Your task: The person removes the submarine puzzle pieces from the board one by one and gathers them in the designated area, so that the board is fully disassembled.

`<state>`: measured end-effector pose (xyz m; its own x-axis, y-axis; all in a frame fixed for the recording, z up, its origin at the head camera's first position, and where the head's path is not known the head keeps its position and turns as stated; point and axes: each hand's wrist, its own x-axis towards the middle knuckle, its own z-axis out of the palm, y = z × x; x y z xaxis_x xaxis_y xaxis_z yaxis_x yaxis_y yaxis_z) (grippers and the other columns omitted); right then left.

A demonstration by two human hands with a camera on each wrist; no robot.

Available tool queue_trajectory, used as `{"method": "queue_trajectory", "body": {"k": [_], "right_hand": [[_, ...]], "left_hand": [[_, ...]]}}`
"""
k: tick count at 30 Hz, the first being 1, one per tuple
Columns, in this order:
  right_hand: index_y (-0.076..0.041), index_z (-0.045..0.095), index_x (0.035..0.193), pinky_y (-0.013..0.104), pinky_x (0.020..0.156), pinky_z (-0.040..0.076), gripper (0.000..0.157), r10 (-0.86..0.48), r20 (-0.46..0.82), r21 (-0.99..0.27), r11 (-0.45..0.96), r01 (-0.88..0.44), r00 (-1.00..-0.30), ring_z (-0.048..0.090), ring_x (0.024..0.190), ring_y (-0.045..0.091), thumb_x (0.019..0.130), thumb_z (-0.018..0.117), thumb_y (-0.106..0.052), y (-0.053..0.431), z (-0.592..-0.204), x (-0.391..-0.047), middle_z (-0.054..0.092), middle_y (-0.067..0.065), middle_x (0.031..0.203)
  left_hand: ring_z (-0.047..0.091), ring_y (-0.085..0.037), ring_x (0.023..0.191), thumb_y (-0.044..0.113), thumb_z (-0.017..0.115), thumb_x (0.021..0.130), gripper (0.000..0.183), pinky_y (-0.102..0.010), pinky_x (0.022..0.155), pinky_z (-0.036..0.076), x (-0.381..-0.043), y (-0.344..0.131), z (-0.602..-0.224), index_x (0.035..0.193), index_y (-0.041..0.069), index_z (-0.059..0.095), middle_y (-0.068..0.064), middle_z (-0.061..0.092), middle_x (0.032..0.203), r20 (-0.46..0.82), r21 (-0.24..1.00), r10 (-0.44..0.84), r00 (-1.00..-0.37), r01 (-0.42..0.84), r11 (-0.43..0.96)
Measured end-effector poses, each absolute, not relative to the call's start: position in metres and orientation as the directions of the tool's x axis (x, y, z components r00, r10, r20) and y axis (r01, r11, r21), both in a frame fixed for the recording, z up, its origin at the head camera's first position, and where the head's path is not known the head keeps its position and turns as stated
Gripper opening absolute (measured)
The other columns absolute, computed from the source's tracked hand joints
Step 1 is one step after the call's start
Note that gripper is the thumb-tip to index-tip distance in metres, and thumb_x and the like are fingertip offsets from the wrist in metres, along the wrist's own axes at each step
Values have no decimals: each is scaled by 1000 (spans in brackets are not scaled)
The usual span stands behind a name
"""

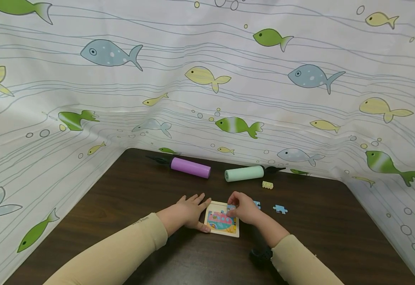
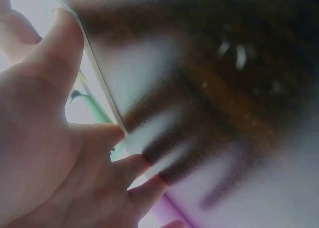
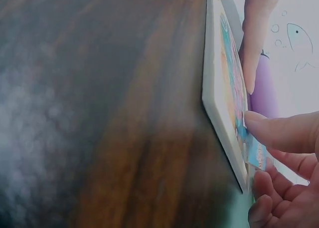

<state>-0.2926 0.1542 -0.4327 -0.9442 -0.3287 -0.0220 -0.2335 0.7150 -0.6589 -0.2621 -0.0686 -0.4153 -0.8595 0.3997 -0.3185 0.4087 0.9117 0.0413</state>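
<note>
A small square jigsaw puzzle in a pale wooden tray (image 1: 225, 234) lies on the table, its picture partly filled with pink, teal and yellow pieces. At its left side rests my left hand (image 1: 191, 213), fingers spread and the thumb touching the lower left of the rim. Over the upper right part of the tray, my right hand (image 1: 245, 208) pinches a light blue puzzle piece (image 3: 256, 151) between thumb and fingers. That piece is at the tray's edge in the right wrist view; whether it touches the tray surface I cannot tell.
Two loose blue puzzle pieces lie to the right, one puzzle piece (image 1: 280, 209) in full view and another puzzle piece (image 1: 257, 204) partly behind my right hand. Farther back are a purple hand pump (image 1: 190, 167), a mint green pump (image 1: 244, 173) and a small yellow block (image 1: 267, 185). A fish-printed curtain (image 1: 179, 103) surrounds the table.
</note>
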Motion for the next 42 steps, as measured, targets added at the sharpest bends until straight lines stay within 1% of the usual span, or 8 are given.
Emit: {"method": "queue_trajectory", "body": {"k": [5,10,17,20,25,34,37,42], "right_hand": [[-7,65,89,34,69,45,13,-332,6,-722,651,-234,-943,51,77,20,86,75,2,158,-427,-293,56,3,82],[-5,67,88,33,67,46,7,-345,10,-763,604,-230,-938,52,76,20,90,70,2,166,-422,-296,59,3,81],[-2,67,94,39,66,48,4,-315,-7,-816,550,-176,-949,53,73,24,91,68,0,192,-410,-299,59,6,81],[0,66,95,41,66,48,2,-300,-38,-810,567,-146,-953,53,74,26,92,67,-1,215,-402,-301,59,7,81],[5,64,96,36,62,44,6,-298,-87,-780,614,-121,-951,50,71,23,95,63,-1,268,-392,-305,56,7,81],[10,62,99,38,65,45,11,-144,-207,-715,697,49,-968,49,73,23,96,56,0,367,-399,-299,55,9,84],[8,63,99,35,62,44,12,-73,-226,-717,687,115,-971,50,71,22,96,57,-1,386,-406,-297,55,7,82],[7,64,98,31,57,40,12,-27,-247,-717,677,163,-969,47,66,20,97,56,-2,398,-415,-298,54,5,78]], "left_hand": [[22,-24,147,76,59,77,103,-52,114,21,-263,-68,-415,159,25,23,-4,21,163,-321,36,394,-861,405,914],[22,-24,147,76,60,77,103,-52,114,21,-262,-68,-415,159,26,23,-4,20,163,-322,40,392,-862,401,915],[21,-24,147,76,60,77,104,-53,114,20,-265,-68,-421,159,26,22,-4,19,163,-324,45,397,-859,405,913],[20,-24,147,78,59,77,104,-53,115,19,-269,-69,-428,159,26,22,-5,18,163,-319,47,402,-858,410,911],[21,-25,147,77,59,77,104,-55,114,18,-266,-68,-421,159,26,22,-5,19,163,-324,48,396,-859,404,914],[21,-24,147,74,61,78,102,-52,115,20,-260,-67,-412,159,25,23,-4,20,163,-330,45,387,-861,395,917],[20,-24,147,74,60,80,101,-52,115,19,-261,-67,-412,160,25,21,-4,18,163,-339,29,384,-859,399,917],[20,-23,147,74,60,80,101,-52,115,19,-260,-66,-411,160,25,21,-4,18,163,-345,30,380,-858,394,919]]}}
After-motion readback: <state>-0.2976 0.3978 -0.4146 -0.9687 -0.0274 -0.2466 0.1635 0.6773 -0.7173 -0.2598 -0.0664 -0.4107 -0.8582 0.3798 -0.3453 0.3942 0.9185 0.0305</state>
